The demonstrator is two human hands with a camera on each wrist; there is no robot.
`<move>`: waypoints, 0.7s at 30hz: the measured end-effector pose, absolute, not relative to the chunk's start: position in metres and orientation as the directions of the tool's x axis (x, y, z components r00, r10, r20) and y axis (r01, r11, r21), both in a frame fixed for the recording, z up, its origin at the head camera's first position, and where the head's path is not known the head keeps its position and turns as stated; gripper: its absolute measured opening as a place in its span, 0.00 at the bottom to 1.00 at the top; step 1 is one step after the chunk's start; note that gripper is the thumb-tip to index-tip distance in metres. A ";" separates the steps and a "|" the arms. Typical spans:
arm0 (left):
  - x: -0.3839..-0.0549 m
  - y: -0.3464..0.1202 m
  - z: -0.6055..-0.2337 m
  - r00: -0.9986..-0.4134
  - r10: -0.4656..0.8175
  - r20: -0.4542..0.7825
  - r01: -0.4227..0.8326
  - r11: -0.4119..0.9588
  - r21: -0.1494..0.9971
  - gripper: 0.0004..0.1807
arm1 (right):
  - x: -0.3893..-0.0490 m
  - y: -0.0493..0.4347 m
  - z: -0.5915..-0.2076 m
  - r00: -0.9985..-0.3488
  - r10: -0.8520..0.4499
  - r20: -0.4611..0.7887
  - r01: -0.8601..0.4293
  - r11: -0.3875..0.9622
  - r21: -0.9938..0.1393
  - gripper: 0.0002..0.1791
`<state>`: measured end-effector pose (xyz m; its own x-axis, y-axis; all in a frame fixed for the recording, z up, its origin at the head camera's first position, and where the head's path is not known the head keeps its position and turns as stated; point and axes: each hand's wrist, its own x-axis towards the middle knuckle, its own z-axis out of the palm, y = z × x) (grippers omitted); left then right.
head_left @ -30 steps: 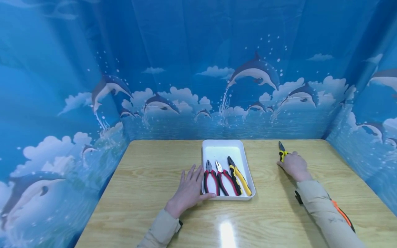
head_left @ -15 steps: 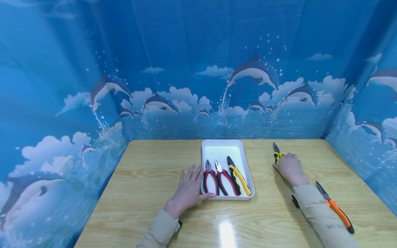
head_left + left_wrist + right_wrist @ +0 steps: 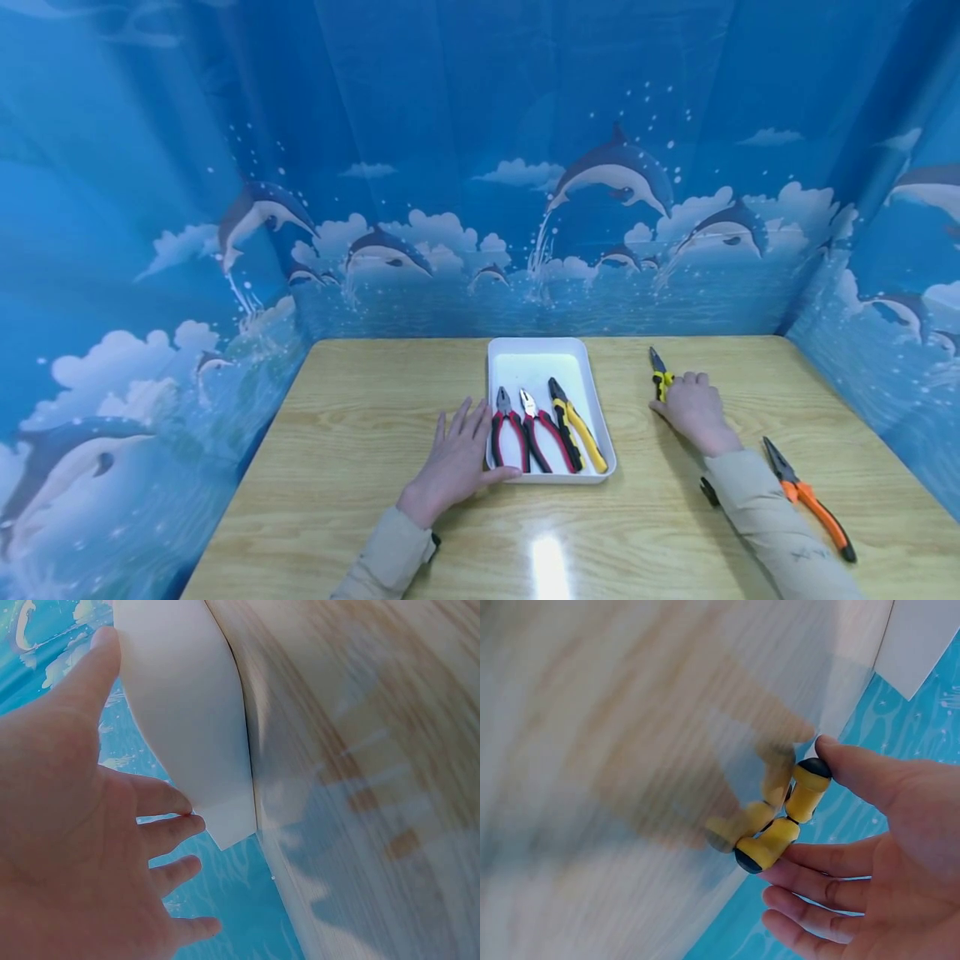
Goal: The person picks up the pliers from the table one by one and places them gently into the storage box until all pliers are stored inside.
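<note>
My right hand [image 3: 694, 411] holds a pair of yellow-and-black long-nose pliers [image 3: 661, 379] on the table, right of the white tray. Seen from the right wrist, the thumb and fingers lie on either side of the yellow handles [image 3: 770, 844], whose ends face the camera. At the tray's left rim, my left hand [image 3: 450, 467] rests with fingers spread and thumb along the front edge. The left wrist view shows those fingertips against the tray wall [image 3: 191, 720]. Inside the tray [image 3: 536, 343] lie two red-and-black pliers [image 3: 498, 433] and one yellow-and-black pair [image 3: 579, 425].
Orange-and-black long-nose pliers [image 3: 813, 504] lie to the right of my right forearm. The wooden table [image 3: 360, 417] ends at a blue dolphin-print curtain [image 3: 450, 167] behind and at the sides.
My right hand has moved left toward the tray, and the long-nose pliers have shifted with it. The orange pliers have come out from behind the sleeve. My left hand stays put.
</note>
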<state>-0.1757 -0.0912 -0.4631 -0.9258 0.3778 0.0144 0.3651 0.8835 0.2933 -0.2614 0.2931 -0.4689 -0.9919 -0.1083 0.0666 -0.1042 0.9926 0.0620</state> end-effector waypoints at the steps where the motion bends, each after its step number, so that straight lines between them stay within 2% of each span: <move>1: -0.176 -0.091 -0.463 -0.925 0.380 0.015 0.367 0.883 0.292 0.58 | -0.261 0.292 -0.468 -0.992 -0.109 0.065 -0.105 0.992 0.068 0.34; 12: -0.175 -0.092 -0.463 -0.925 0.380 0.014 0.366 0.880 0.302 0.58 | -0.256 0.282 -0.467 -0.987 -0.135 0.086 -0.132 0.990 0.041 0.34; 21: -0.175 -0.092 -0.462 -0.926 0.377 0.007 0.362 0.884 0.295 0.58 | -0.252 0.272 -0.465 -0.991 -0.129 0.038 -0.128 0.992 0.017 0.36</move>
<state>-0.1746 -0.0916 -0.4625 -0.9262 0.3770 0.0066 0.3620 0.8842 0.2952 -0.2517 0.2715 -0.4648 -0.9910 -0.1287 0.0381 -0.1281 0.9916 0.0170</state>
